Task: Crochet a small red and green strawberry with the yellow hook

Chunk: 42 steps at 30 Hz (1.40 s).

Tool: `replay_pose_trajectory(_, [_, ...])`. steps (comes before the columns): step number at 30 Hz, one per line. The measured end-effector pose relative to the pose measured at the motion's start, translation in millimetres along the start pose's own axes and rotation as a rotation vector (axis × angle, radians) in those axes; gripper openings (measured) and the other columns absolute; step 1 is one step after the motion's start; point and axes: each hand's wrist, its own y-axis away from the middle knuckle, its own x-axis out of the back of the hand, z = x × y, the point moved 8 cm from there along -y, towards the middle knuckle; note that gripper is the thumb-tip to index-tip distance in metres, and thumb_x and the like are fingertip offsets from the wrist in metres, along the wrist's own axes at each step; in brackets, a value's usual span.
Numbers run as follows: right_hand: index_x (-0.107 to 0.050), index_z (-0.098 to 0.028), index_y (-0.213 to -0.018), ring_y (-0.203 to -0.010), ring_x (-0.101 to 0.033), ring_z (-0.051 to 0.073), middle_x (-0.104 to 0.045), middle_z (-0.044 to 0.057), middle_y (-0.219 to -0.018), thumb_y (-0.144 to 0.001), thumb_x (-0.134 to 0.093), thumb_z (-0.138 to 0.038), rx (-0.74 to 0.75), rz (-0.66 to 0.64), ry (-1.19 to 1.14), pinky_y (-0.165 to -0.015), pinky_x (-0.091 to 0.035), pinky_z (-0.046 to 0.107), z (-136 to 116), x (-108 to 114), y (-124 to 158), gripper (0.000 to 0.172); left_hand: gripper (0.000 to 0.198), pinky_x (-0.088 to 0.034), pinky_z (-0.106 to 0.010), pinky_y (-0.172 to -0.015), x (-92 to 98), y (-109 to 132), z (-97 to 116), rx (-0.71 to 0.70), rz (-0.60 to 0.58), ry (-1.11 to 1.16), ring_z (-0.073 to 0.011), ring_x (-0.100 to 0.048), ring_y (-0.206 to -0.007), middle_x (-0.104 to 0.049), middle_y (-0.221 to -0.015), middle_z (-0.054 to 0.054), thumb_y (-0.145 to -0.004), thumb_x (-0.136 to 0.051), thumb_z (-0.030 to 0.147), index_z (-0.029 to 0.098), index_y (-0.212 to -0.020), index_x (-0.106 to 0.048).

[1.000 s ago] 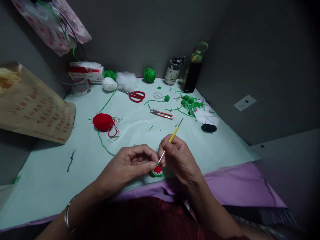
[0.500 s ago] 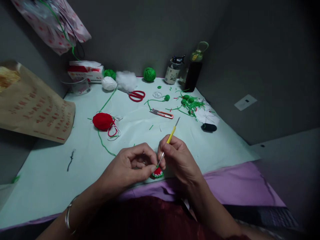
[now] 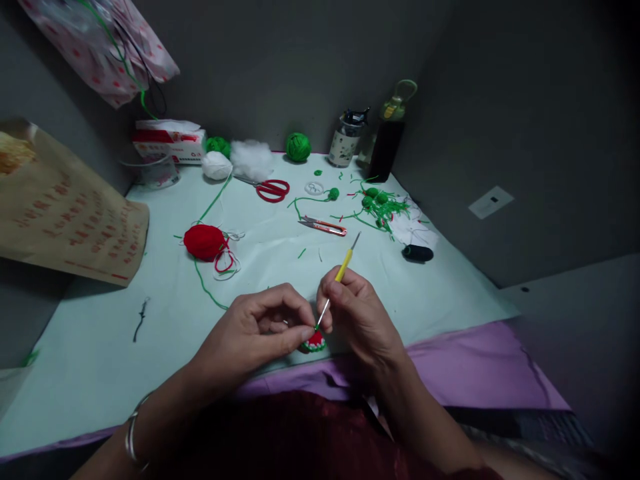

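Observation:
Near the table's front edge, my left hand pinches the edge of a small crocheted piece, red with a white and green border. In my right hand is a crochet hook with a yellow grip, held like a pen. Its lower metal end meets the green edge of the piece, right by my left fingertips; the other metal end points up and away. Green yarn runs across the cloth toward my left hand. How it passes through the fingers is hidden.
A red yarn ball lies left of centre. Beyond my hands are thread snips, red-handled scissors and small green crocheted balls. A paper bag stands left; a bottle and jar stand at the back.
The hook's lower end and my left fingertips have shifted slightly at the edge of the crocheted piece. Both hands keep their hold, and the view has moved a little.

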Motion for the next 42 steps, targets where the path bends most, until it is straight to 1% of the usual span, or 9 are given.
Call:
replay_pose_trajectory(5, [-0.062, -0.019, -0.073, -0.041, -0.055, 0.006, -0.067, -0.004, -0.058, -0.073, -0.087, -0.043, -0.013, 0.008, 0.023, -0.044, -0.048, 0.017, 0.0, 0.6, -0.2, 0.035, 0.008, -0.04, -0.023, -0.06, 0.3, 0.4, 0.5, 0.039, 0.013, -0.015, -0.0103, -0.052, -0.067, -0.066, -0.08, 0.0, -0.082, -0.075, 0.021, 0.019, -0.081, -0.067])
replay_pose_trajectory(10, [-0.063, -0.019, -0.074, -0.041, -0.056, 0.007, -0.068, -0.003, -0.057, -0.076, -0.085, -0.04, -0.005, -0.023, 0.012, -0.044, -0.048, 0.017, 0.2, -1.2, 0.7, 0.03, 0.008, -0.044, -0.024, -0.066, -0.6, -0.3, 0.3, 0.053, -0.02, 0.003, -0.0133, -0.058, -0.076, -0.069, -0.086, -0.002, -0.084, -0.073, 0.025, 0.019, -0.083, -0.068])
replay_pose_trajectory(17, [-0.062, -0.019, -0.074, -0.041, -0.056, 0.007, -0.067, -0.004, -0.057, -0.077, -0.083, -0.041, -0.007, -0.053, 0.034, -0.045, -0.048, 0.018, 1.2, -2.5, 0.9, 0.031, 0.006, -0.04, -0.025, -0.062, -2.1, 1.2, 3.2, 0.058, -0.037, -0.11, -0.0137, -0.055, -0.074, -0.069, -0.088, -0.003, -0.081, -0.069, 0.021, 0.018, -0.078, -0.064])
replay_pose_trajectory(21, [-0.062, -0.019, -0.075, -0.041, -0.056, 0.007, -0.068, -0.004, -0.059, -0.078, -0.083, -0.042, 0.001, -0.057, 0.046, -0.045, -0.047, 0.018, 1.4, -2.2, 0.0, 0.031, 0.005, -0.039, -0.024, -0.061, -2.9, -0.1, 3.9, 0.052, -0.018, -0.166, -0.0107, -0.05, -0.066, -0.066, -0.082, 0.0, -0.078, -0.066, 0.017, 0.019, -0.076, -0.061])
replay_pose_trajectory(28, [-0.064, -0.018, -0.073, -0.043, -0.059, 0.007, -0.07, -0.003, -0.059, -0.075, -0.086, -0.039, 0.018, -0.015, 0.027, -0.044, -0.049, 0.017, -1.6, 0.4, -1.9, 0.03, 0.005, -0.044, -0.024, -0.064, -1.5, -2.1, 16.8, -0.035, 0.07, -0.207, -0.0099, -0.053, -0.064, -0.061, -0.072, 0.003, -0.075, -0.063, 0.016, 0.019, -0.073, -0.061])
replay_pose_trajectory(32, [-0.064, -0.018, -0.075, -0.043, -0.061, 0.007, -0.07, -0.003, -0.06, -0.076, -0.086, -0.039, 0.039, -0.001, 0.028, -0.045, -0.05, 0.017, -4.0, 0.8, -2.2, 0.03, 0.005, -0.047, -0.024, -0.064, -0.3, -1.6, 16.6, -0.035, 0.098, -0.217, -0.0098, -0.057, -0.062, -0.063, -0.072, 0.003, -0.075, -0.065, 0.016, 0.019, -0.075, -0.061])
replay_pose_trajectory(35, [-0.063, -0.018, -0.074, -0.044, -0.061, 0.007, -0.07, -0.003, -0.06, -0.075, -0.086, -0.039, 0.059, 0.019, 0.038, -0.045, -0.051, 0.017, -5.9, 1.3, -1.5, 0.031, 0.006, -0.049, -0.024, -0.066, 1.1, -0.3, 16.5, -0.058, 0.123, -0.243, -0.0111, -0.061, -0.067, -0.066, -0.075, 0.002, -0.076, -0.065, 0.015, 0.02, -0.076, -0.061])
replay_pose_trajectory(38, [-0.064, -0.018, -0.073, -0.044, -0.062, 0.007, -0.071, -0.003, -0.061, -0.075, -0.087, -0.038, 0.096, 0.048, 0.04, -0.046, -0.051, 0.016, -9.1, 1.9, -0.5, 0.03, 0.006, -0.051, -0.023, -0.067, 3.5, 1.1, 19.9, -0.124, 0.17, -0.293, -0.0125, -0.064, -0.071, -0.066, -0.076, 0.001, -0.077, -0.065, 0.015, 0.02, -0.077, -0.062])
replay_pose_trajectory(42, [-0.066, -0.018, -0.075, -0.045, -0.063, 0.008, -0.071, -0.003, -0.062, -0.076, -0.086, -0.036, 0.164, 0.102, 0.037, -0.047, -0.053, 0.016, -13.4, 2.9, 2.2, 0.027, 0.008, -0.051, -0.022, -0.065, 5.5, 4.1, 29.2, -0.28, 0.249, -0.386, -0.0116, -0.063, -0.069, -0.064, -0.076, 0.001, -0.078, -0.063, 0.012, 0.02, -0.077, -0.064])
